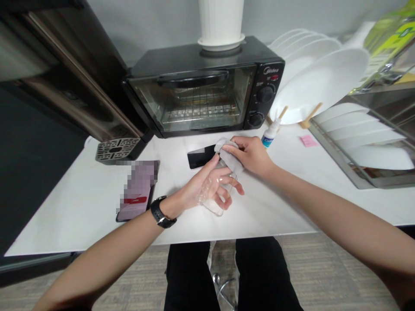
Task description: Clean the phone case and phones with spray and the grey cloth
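Note:
A clear phone case (205,192) lies across my left hand (210,181), palm up. My left thumb and index finger pinch the case's upper end, and the other fingers curl loosely below it. Between the fingers of my right hand (254,153) is a thin white wipe (231,159), pressed against the case near my left thumb. The wipe covers part of the case. Just behind both hands a black phone (198,158) lies flat on the white table (266,207). A small white spray bottle (271,133) with a blue label stands beyond my right hand.
A black toaster oven (194,99) stands at the back with a white pot (221,21) on top. At left are a second phone (138,190) with a lit screen and a dark drink machine (118,149). White plates (319,82), a pink note (308,141) and a sink (353,168) are at right.

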A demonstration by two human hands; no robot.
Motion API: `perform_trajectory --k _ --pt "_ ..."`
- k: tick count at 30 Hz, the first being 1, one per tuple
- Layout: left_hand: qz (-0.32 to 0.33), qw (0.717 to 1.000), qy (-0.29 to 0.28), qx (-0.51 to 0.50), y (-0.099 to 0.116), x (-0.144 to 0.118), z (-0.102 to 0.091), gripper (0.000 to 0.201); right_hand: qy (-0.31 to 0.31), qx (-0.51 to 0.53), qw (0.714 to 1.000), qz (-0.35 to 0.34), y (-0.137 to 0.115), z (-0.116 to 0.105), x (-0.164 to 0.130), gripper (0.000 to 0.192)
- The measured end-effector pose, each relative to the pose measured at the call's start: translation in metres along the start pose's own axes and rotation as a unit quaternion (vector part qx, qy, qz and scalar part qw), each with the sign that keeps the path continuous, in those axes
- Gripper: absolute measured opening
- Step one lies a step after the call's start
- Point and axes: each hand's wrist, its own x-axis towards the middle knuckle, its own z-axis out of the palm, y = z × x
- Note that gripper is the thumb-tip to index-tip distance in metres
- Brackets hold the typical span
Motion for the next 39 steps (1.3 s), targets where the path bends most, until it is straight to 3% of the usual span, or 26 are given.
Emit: perform_trajectory --k 2,5,8,10,13,17,21,25,29,33,39 --pt "-0.007 1.000 -0.004 -0.005 0.000 -0.001 0.001 0.090 0.009 -0.009 1.000 0.008 0.001 0.001 -0.001 0.066" --pt "0.003 1.000 0.005 0.006 -0.001 -0.002 0.002 0.089 0.020 0.061 0.997 0.037 0.000 0.005 -0.001 0.057" --pt "0.020 1.000 0.015 0.018 -0.001 -0.002 0.002 0.088 0.058 0.115 0.990 0.061 -0.003 0.007 0.000 0.066" --pt "0.037 0.999 0.030 0.027 0.000 -0.002 0.003 0.084 0.066 0.074 0.994 0.054 -0.006 0.006 -0.001 0.056" --pt "0.044 0.997 0.046 0.038 0.002 -0.002 0.005 0.079 0.040 -0.003 0.999 0.030 -0.010 0.002 -0.004 0.061" --pt "0.024 0.999 0.026 0.028 0.001 -0.001 0.003 0.082 0.016 0.042 0.999 -0.003 -0.012 0.003 -0.004 0.041" --pt "0.022 0.999 0.019 0.022 0.000 0.002 0.001 0.081 0.052 0.125 0.990 0.038 -0.011 0.007 -0.004 0.035" --pt "0.035 0.998 0.017 0.041 0.001 -0.001 0.001 0.082 0.115 0.142 0.980 0.075 -0.008 0.007 -0.002 0.055" --pt "0.046 0.998 0.027 0.033 0.002 -0.003 0.002 0.080 0.036 0.154 0.980 0.118 0.000 0.007 0.001 0.062" --pt "0.048 0.999 0.020 0.014 0.000 -0.003 0.000 0.078 -0.034 0.107 0.990 0.087 0.003 0.007 0.003 0.070" --pt "0.024 1.000 -0.001 0.010 -0.001 -0.001 -0.002 0.082 0.009 0.093 0.995 0.018 -0.003 0.004 -0.001 0.055"
